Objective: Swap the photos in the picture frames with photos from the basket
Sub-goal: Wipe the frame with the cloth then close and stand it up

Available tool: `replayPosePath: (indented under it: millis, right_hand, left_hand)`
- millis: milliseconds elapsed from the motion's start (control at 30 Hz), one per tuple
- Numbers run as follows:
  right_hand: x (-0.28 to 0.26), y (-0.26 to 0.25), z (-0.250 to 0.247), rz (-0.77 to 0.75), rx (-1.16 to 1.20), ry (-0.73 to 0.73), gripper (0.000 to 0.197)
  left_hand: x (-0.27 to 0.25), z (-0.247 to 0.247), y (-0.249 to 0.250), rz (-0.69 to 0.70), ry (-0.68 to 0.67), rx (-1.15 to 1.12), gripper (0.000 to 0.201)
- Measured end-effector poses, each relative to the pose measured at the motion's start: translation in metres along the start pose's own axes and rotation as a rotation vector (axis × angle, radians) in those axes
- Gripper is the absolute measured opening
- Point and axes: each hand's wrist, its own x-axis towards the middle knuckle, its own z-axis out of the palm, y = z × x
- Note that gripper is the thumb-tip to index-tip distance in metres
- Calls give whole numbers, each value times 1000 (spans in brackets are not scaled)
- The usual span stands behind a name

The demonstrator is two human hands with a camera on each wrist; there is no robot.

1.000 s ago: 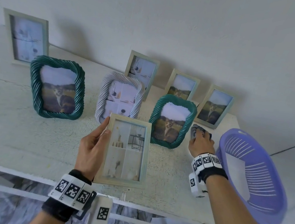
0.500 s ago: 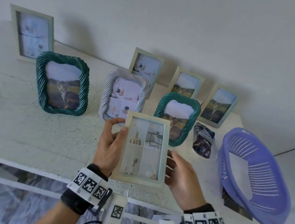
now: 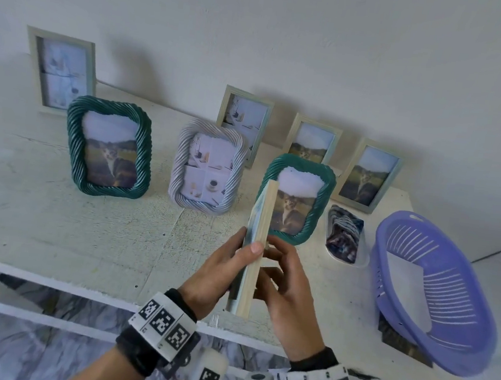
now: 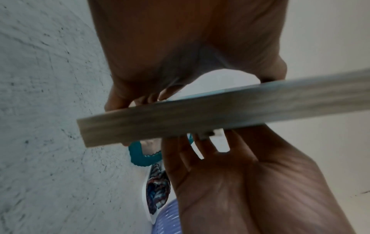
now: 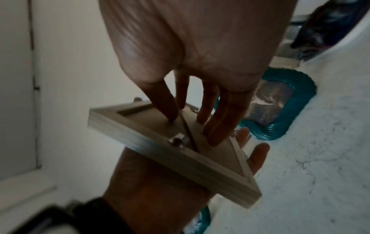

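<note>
Both hands on edge-on wooden frame (image 3: 256, 247): left hand (image 3: 217, 272) gripping, right hand (image 3: 288, 292) flat-fingered behind.

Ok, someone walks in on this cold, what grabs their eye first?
Probably the pale wooden frame held edge-on in mid-view, over the front of the shelf, with the left hand gripping its side and the right hand laying straight fingers on its back. Next, the two green rope-pattern frames with cat photos standing on the shelf. Then the purple basket at the shelf's right end.
</note>
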Motion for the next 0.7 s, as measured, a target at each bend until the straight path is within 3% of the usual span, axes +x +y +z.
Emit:
replayPosePath:
  millis: [67,133,300,367,467,500,567,633,700]
  right_hand:
    - [1,4,-1,15,-68,35,42]
    - [1,5,-5,0,-191,51,44]
    - [7,-2,-31,-320,-888,146,29]
    - [12,-8,-41,-366,-1104,205,17]
    - [17,-13,-50,-376,-1246,241,4]
    - [17,-13,-51,-362,-1169,207,3]
    - [19,-15,-55,-188,-665,132,13]
    - [25,-16,-62,180,-63,102,30]
    - [31,-11,-74,441,320,73,49]
  left_hand:
    - [-3,4,4,-1,-13,-39,73]
    - [-3,7,4,-6,-20,-78,71]
    - [1,11,5,-40,53,-70,63]
    - [4,14,6,-57,87,-52,68]
    - [12,19,6,-34,135,22,96]
    - [14,22,7,-6,148,69,101]
    - [16,28,9,49,181,156,115]
    - [17,31,10,108,246,235,119]
    - [18,30,12,159,355,238,105]
